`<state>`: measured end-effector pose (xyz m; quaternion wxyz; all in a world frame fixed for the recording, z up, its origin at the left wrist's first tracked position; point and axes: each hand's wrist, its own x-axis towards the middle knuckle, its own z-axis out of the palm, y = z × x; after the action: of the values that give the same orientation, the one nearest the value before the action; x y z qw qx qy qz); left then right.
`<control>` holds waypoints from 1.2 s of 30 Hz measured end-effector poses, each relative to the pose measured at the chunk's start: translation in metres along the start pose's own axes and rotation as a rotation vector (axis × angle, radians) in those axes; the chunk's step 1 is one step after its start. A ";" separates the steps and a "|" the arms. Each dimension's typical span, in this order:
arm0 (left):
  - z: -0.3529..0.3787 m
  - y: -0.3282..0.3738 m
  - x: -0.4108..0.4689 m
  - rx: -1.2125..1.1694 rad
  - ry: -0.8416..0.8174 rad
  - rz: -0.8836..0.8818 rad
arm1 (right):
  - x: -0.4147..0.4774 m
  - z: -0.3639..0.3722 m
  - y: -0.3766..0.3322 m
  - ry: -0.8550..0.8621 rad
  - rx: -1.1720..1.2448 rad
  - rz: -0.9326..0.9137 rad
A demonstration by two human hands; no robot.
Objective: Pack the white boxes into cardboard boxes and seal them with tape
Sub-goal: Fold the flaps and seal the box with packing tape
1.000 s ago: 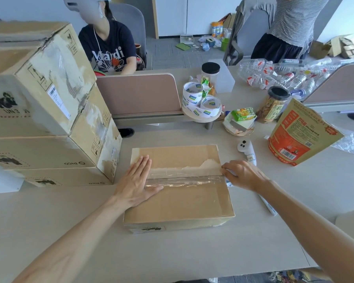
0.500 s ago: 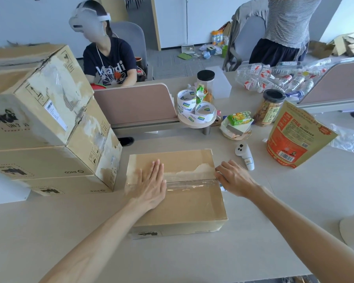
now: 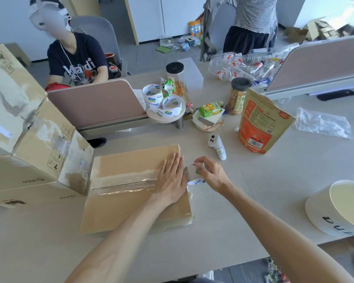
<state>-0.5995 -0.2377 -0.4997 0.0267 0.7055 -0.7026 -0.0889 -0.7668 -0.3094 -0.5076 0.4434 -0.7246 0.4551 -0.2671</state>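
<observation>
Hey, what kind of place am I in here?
Probably an open-plan office doubling as a packing area: desks with divider panels, office chairs, stacked cardboard boxes and tape rolls.

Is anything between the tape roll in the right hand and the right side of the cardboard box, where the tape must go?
Nothing visible. The right hand holds the tape roll right at the right edge of the cardboard box. The left hand lies flat on the lid beside the roll, on the tape strip.
</observation>
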 end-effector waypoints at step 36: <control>-0.002 -0.037 -0.035 0.055 -0.013 0.060 | -0.035 0.021 0.026 -0.081 -0.376 -0.107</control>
<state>-0.5625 -0.2029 -0.5013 0.0054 0.6838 -0.7259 -0.0735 -0.7768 -0.2745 -0.5397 0.3034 -0.8280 0.4395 -0.1710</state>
